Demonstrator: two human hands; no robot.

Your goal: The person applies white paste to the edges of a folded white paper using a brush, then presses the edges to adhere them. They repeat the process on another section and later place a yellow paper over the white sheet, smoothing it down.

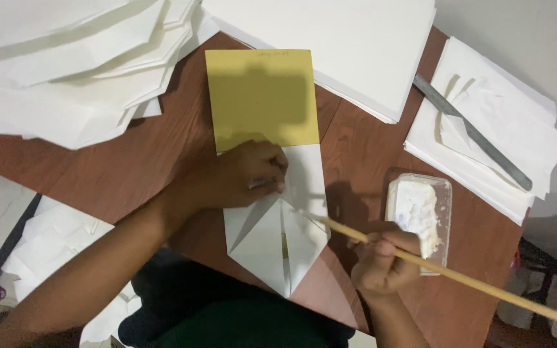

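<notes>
Two bare hands worked over a folded white paper piece (277, 235) that lay near the front edge of a reddish-brown wooden table (143, 167), its lower end creased into a sharp point with two flaps meeting along a centre seam. The left hand (249, 175) lay palm down on the upper part of that paper, fingers curled and pressing flat, holding nothing but pinning the sheet in place. The right hand (381, 258) was closed in a loose fist around a thin, pale wooden stick (459, 277), whose tip rested on the paper's right flap, close to the seam, while its long end ran off towards the lower right. A matte mustard-yellow card (262, 96), rectangular and smooth, lay under the white piece and stuck out beyond it towards the far side of the table. Just beside the right hand stood a shallow clear plastic tray (443, 200) holding a lumpy white paste (414, 209). Further right, a flat grey metal ruler (472, 132) lay slantwise across a stack of white sheets (523, 122). A thick pile of plain white paper (343, 45) filled the far centre, and a fanned heap of folded white pieces (66, 64) crowded the far left. More crumpled white paper (53, 238) lay below the table's left edge.
</notes>
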